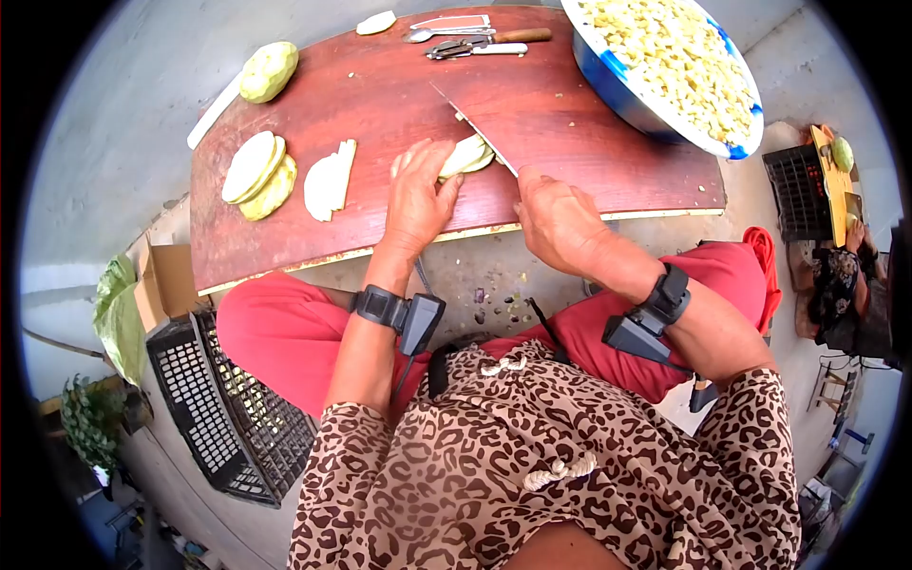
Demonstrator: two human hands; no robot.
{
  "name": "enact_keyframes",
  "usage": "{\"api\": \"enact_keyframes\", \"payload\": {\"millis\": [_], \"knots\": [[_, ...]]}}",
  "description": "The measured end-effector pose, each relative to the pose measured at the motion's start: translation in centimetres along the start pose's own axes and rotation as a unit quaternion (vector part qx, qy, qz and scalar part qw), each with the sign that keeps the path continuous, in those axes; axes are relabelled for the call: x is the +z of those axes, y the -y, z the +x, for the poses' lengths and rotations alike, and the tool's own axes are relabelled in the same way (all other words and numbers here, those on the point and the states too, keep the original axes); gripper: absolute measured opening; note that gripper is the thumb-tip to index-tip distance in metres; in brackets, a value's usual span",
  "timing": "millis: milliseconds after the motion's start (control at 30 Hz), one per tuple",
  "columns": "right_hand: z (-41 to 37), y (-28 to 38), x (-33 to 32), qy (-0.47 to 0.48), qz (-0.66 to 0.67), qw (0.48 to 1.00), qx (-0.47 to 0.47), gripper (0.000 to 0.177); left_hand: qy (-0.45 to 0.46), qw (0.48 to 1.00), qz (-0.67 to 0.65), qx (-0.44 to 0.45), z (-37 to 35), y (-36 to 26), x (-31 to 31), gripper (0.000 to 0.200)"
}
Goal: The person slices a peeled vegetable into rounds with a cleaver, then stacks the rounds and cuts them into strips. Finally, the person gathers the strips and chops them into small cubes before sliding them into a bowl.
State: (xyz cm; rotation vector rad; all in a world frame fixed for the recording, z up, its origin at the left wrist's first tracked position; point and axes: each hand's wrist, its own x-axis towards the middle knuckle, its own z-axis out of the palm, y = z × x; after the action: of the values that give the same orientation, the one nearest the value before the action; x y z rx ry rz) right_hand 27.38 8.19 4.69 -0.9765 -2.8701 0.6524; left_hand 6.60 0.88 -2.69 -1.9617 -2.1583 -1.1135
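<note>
On the red wooden table, my left hand presses its closed fingers on a small stack of pale slices. My right hand is wrapped round the handle of a knife; the blade points up and left and lies against the right end of the stack. Left of my left hand are cut pale pieces. Farther left, round slices overlap in a pile. The knife handle is hidden inside my right hand.
A basin of diced pieces stands at the back right. Peelers and knives lie at the back. A peeled vegetable sits back left. A black crate is on the floor at left. Another person is at far right.
</note>
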Motion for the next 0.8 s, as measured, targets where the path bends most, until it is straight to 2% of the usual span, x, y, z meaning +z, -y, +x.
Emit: {"api": "enact_keyframes", "payload": {"millis": [233, 500, 700, 800], "knots": [[-0.7, 0.9, 0.4, -0.027, -0.023, 0.998, -0.046, 0.025, -0.026, 0.999, -0.018, -0.036, -1.1, -2.0, 0.1, 0.044], [-1.0, 1.1, 0.5, -0.040, -0.028, 0.997, -0.052, 0.026, 0.038, 0.999, -0.009, -0.035, -0.7, -2.5, -1.2, 0.052], [-0.4, 0.8, -1.2, 0.005, 0.009, 1.000, -0.005, 0.026, -0.002, 1.000, 0.009, 0.014, 0.0, -2.0, -1.8, 0.039], [-0.3, 0.1, -0.5, -0.029, 0.014, 0.999, -0.019, 0.016, 0.004, 1.000, 0.001, 0.011, -0.3, -1.7, -1.8, 0.037]]}}
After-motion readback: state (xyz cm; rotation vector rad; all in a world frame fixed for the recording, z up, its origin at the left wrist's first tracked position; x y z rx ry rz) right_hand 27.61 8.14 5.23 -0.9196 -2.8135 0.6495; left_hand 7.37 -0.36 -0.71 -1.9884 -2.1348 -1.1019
